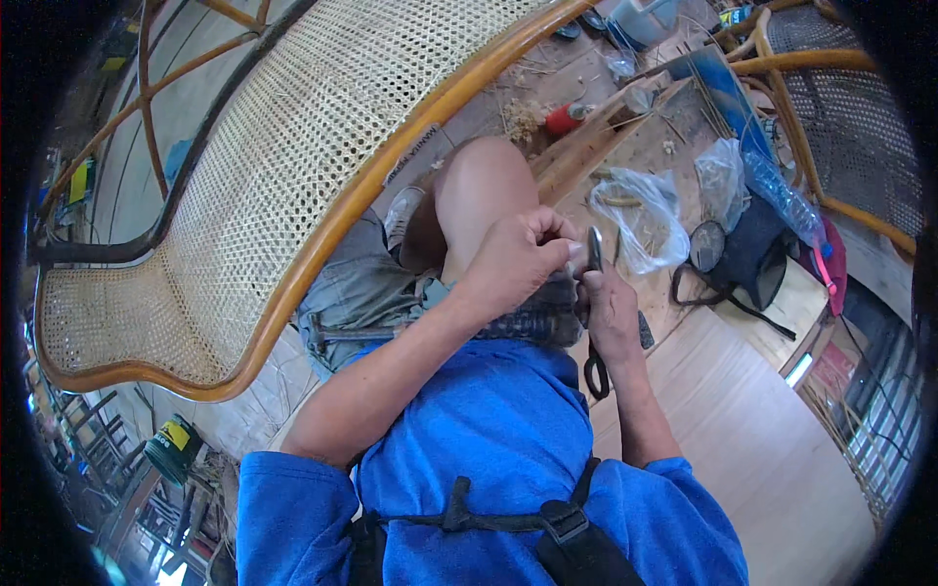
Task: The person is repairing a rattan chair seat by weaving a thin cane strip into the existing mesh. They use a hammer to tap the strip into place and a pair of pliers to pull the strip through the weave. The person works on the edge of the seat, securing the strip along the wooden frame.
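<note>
My right hand (613,311) is wrapped round a pair of scissors (595,376) with dark looped handles, its blades pointing away from me. Close beside the blades, my left hand (518,259) has thumb and fingers pinched together. Whatever lies between those fingertips is too small to make out. Both hands are above my lap, near my bare knee (486,176). Across my lap, under my left forearm, lies a tool with a dark ribbed grip (523,327). To the left stretches a woven cane seat panel (322,117) in a curved brown wooden frame.
Clear plastic bags (645,220), a black bag (757,259) and wooden boards (606,146) lie to the right. A red-handled tool (567,119) sits among shavings ahead. Another cane chair (850,117) stands far right; a green tub (174,447) is at lower left.
</note>
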Demonstrator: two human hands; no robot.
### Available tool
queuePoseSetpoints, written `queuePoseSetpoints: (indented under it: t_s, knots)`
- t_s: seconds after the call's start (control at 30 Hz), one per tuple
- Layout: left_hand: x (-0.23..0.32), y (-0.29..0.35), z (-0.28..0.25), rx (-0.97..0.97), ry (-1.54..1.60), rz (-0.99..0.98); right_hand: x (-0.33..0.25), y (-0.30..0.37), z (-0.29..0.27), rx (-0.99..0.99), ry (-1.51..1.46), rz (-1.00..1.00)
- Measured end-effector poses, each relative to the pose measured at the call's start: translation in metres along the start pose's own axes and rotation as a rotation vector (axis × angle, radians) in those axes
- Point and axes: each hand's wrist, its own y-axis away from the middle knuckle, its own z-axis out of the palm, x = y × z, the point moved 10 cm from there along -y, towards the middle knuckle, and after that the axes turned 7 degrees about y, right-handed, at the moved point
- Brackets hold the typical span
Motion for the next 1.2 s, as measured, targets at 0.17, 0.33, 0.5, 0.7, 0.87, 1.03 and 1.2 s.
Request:
queuePoseSetpoints:
  t_s: [0.17,0.33,0.5,0.7,0.87,1.03,1.2]
  knots:
    - [0.007,0.003,-0.013,0.032,-0.001,0.073,0.078,0.008,-0.016,0.176,0.291,0.132]
    - [0.027,0.018,-0.006,0.045,-0.287,0.351,-0.015,0.010,-0.021,0.240,-0.260,0.057]
    - [0.057,0.038,0.007,0.008,-0.322,0.502,-0.051,-0.006,-0.001,0.064,-0.624,-0.039]
    - [0.063,0.039,-0.007,0.022,-0.374,0.482,-0.059,-0.012,0.016,0.028,-0.839,-0.073]
    - [0.075,0.049,-0.017,-0.023,-0.423,0.477,-0.064,-0.013,0.034,-0.111,-0.906,-0.026]
    - [0.068,0.055,-0.024,-0.163,-0.485,0.433,-0.052,-0.018,0.063,-0.397,-0.912,0.148]
    - [0.064,0.060,-0.037,-0.141,-0.376,0.477,-0.070,-0.028,0.081,-0.690,-0.826,0.201]
